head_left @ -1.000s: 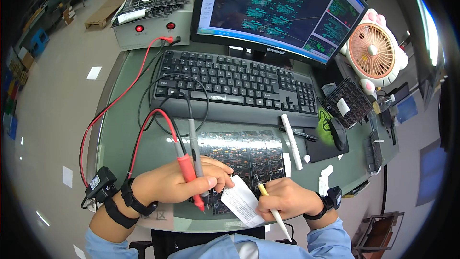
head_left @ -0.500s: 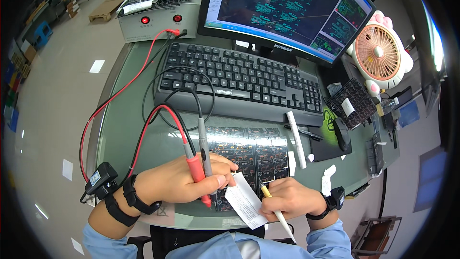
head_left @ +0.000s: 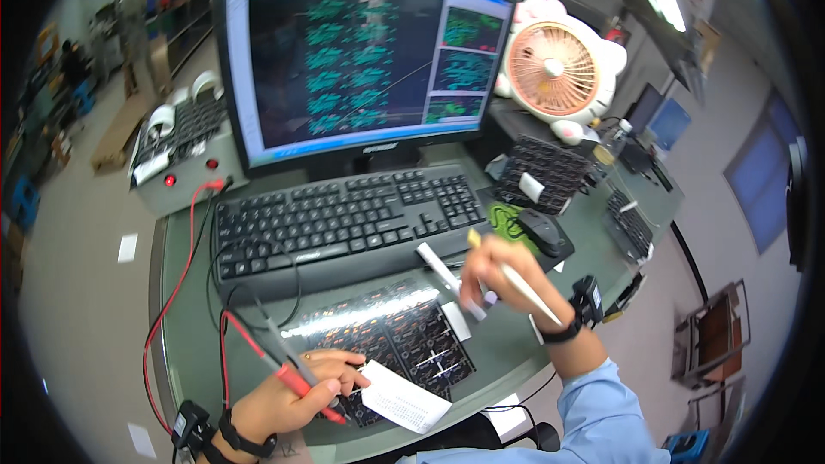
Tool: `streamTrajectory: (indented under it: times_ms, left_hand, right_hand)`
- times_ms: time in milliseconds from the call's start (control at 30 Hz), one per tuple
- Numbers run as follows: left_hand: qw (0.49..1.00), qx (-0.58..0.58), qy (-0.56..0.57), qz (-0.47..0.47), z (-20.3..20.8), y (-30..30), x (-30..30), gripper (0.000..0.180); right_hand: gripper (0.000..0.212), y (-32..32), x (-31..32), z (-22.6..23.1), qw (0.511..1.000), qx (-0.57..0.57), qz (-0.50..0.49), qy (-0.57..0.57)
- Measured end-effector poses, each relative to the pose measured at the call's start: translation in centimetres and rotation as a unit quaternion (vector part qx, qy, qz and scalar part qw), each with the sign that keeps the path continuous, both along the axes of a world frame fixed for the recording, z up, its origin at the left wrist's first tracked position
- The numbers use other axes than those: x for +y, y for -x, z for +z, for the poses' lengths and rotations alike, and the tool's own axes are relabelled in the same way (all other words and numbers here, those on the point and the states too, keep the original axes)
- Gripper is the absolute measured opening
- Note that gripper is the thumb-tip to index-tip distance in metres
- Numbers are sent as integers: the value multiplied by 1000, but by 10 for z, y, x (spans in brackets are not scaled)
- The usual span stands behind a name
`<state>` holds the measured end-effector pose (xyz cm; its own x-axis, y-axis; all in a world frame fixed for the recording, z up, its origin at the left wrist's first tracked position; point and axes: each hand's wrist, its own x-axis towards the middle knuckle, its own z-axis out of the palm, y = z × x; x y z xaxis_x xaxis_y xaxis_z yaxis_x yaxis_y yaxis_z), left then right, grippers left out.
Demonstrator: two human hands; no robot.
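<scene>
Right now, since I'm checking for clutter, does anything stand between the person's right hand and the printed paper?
Nothing upright is visible between the right hand and the printed paper. The white stick, a white slip and part of the dark circuit board appear to lie low along that line.

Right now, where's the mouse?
The mouse lies right of centre in the head view, on its pad, right of the keyboard, beyond the right hand.

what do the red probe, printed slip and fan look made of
Red probe: probably plastic or rubber, smooth and evenly coloured; blur leaves which open. Printed slip: seemingly thin matte paper, flat, white and without glare. Fan: likely moulded plastic, smooth, its white shell rounded.
</scene>
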<state>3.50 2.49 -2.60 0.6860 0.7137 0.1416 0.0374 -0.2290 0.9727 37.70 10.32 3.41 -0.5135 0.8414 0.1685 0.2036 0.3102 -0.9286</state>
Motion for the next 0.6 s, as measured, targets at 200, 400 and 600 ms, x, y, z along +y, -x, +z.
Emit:
streamTrajectory:
  times_ms: [200,400,600]
  left_hand:
    - [999,-19,30,-7,1,-6,4,32]
    - [999,-18,32,0,0,-3,6,32]
    - [1000,-6,25,3,2,-4,6,33]
  right_hand:
    - [12,-43,94,-16,894,-263,-140,-335]
    - [10,-33,104,-29,882,-294,-111,-350]
    - [13,-26,116,-26,862,-323,-131,-370]
